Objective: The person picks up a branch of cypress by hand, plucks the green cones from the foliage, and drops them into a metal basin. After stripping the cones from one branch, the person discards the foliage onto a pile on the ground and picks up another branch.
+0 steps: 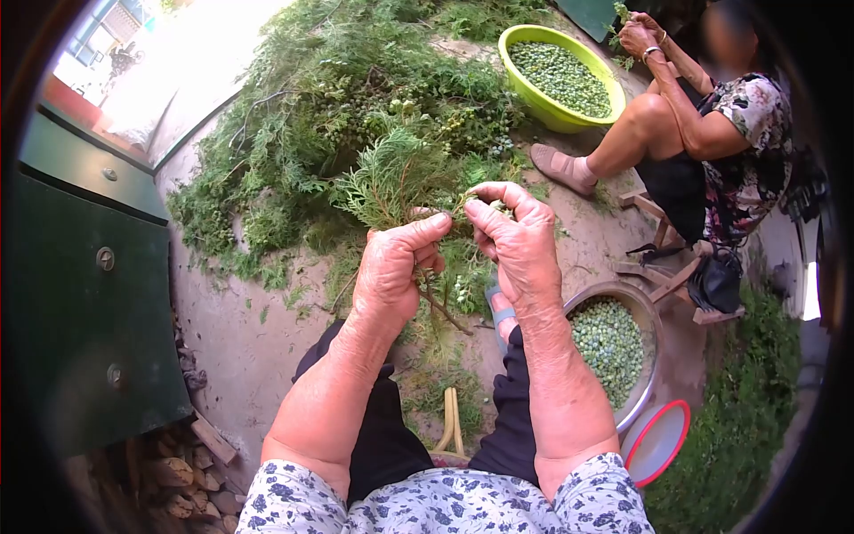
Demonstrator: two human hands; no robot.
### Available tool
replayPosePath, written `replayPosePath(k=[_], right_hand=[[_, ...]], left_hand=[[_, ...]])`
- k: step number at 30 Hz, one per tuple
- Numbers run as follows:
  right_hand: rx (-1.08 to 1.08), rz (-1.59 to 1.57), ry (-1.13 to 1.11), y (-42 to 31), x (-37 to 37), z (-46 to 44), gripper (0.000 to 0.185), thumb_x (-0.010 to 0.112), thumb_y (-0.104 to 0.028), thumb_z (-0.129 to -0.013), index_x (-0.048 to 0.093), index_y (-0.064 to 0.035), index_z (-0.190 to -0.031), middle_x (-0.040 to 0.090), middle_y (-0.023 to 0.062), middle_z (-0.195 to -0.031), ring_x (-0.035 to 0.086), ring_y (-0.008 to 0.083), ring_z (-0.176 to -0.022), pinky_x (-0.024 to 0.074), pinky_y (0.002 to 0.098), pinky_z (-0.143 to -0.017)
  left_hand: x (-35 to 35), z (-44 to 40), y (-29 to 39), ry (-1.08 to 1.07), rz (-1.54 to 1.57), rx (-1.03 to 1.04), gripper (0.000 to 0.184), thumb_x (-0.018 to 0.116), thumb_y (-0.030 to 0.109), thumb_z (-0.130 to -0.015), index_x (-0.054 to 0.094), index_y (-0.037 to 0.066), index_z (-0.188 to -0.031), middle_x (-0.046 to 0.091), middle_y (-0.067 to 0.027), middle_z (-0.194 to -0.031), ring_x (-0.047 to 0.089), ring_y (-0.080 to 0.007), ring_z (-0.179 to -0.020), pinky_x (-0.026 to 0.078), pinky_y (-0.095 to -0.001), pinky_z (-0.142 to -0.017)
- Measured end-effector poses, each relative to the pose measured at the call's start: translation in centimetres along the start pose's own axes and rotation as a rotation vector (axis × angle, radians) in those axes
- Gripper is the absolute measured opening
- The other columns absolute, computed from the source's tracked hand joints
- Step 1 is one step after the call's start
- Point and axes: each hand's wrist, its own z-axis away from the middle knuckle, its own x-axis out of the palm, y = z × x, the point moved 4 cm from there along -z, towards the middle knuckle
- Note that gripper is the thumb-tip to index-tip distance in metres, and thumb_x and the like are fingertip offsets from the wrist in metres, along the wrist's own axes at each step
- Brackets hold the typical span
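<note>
My left hand point(391, 267) is closed around the stem of a leafy evergreen sprig point(391, 182), whose flat green fronds fan out above the fist. A brown twig point(440, 311) sticks out below that hand. Close on its right, my right hand point(520, 245) pinches with thumb and forefinger at the sprig's fruiting tip. Small pale green cones show among its fingers. Beside my right forearm, a metal basin point(657, 351) holds many loose green cones.
A large heap of cut evergreen branches point(285, 133) lies ahead. Behind it at right stands a yellow-green basin point(541, 109) of cones. Another person point(747, 133) sits on a wooden stool point(680, 283), holding a sprig. A red-rimmed sieve point(683, 436) and a green cabinet point(98, 320) flank me.
</note>
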Motion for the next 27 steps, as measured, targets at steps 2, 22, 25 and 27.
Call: replayPosePath(k=[2,22,25,27], right_hand=[[-0.071,0.098,0.097,-0.1,0.0,0.1,0.013,0.063,-0.002,-0.078,0.061,0.0001,-0.091,0.053,-0.0029,-0.063,0.046,0.0035,-0.050,0.0338,0.0170,-0.042],[-0.330,0.484,0.455,-2.7,-8.5,4.0,0.006,0.061,-0.004,-0.079,0.061,-0.0039,-0.086,0.054,-0.0029,-0.063,0.045,0.0058,-0.051,0.0340,0.0212,-0.043],[-0.209,0.202,0.428,-3.0,-12.5,5.5,0.015,0.057,-0.002,-0.080,0.058,0.0002,-0.095,0.052,0.0014,-0.076,0.048,0.0057,-0.055,0.0347,0.0170,-0.041],[-0.202,0.230,0.484,-3.1,-15.7,7.2,0.019,0.055,0.001,-0.078,0.058,0.0009,-0.097,0.052,0.0030,-0.079,0.049,0.0062,-0.056,0.0355,0.0170,-0.041]], left_hand=[[0.3,0.1,-0.2,-0.013,-0.009,0.015,0.013,0.070,0.012,-0.072,0.063,0.003,-0.078,0.053,0.0032,-0.060,0.042,-0.0061,-0.049,0.038,-0.0262,-0.050],[-0.4,3.2,0.1,-0.049,-0.093,0.104,0.014,0.067,0.017,-0.077,0.057,0.010,-0.070,0.033,0.0084,-0.049,0.030,-0.0063,-0.045,0.036,-0.0256,-0.050],[-1.2,3.2,0.0,-0.082,0.063,0.044,0.014,0.062,0.022,-0.083,0.057,0.010,-0.079,0.028,0.0085,-0.049,0.023,-0.0070,-0.042,0.032,-0.0245,-0.050],[-2.0,3.5,-0.4,-0.071,0.119,0.023,0.015,0.060,0.024,-0.085,0.055,0.011,-0.079,0.028,0.0078,-0.049,0.023,-0.0072,-0.041,0.032,-0.0243,-0.050]])
